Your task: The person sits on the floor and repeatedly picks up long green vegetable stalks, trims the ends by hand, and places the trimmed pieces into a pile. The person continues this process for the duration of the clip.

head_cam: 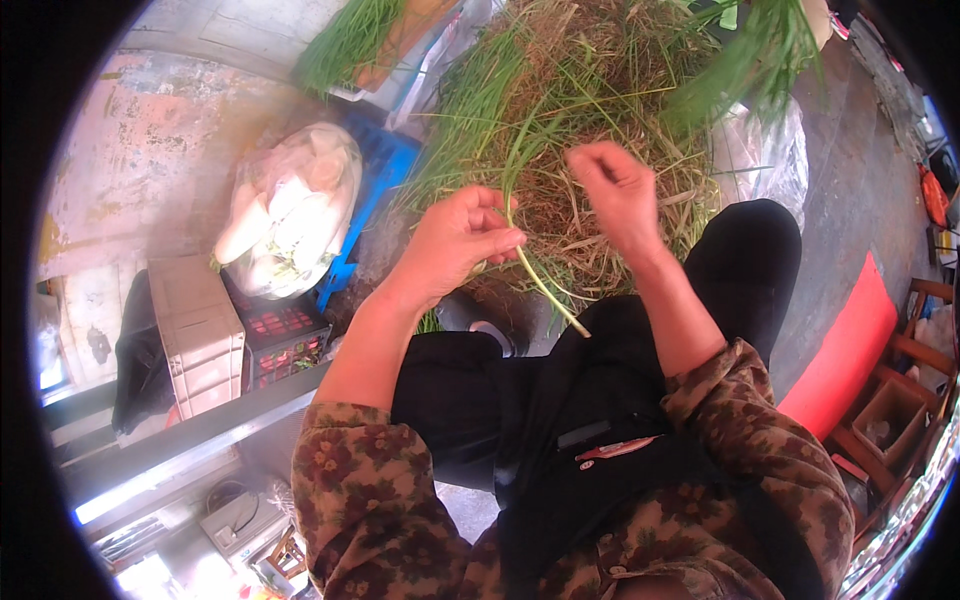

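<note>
My left hand pinches a thin green stalk, a chive or young scallion, between thumb and fingers. Its pale lower end slants down over my lap, and its leaves run up past my fingers. To the right, my right hand is raised with its fingers curled together. It is slightly blurred, and I cannot tell whether something thin is between the fingertips. Under and beyond both hands lies a large heap of green blades mixed with brown, dry leaves and roots.
A bunch of greens hangs blurred at the upper right, by another person's hand. More tidy greens lie at the top. On the left are a plastic bag of white vegetables, a blue crate and a beige box.
</note>
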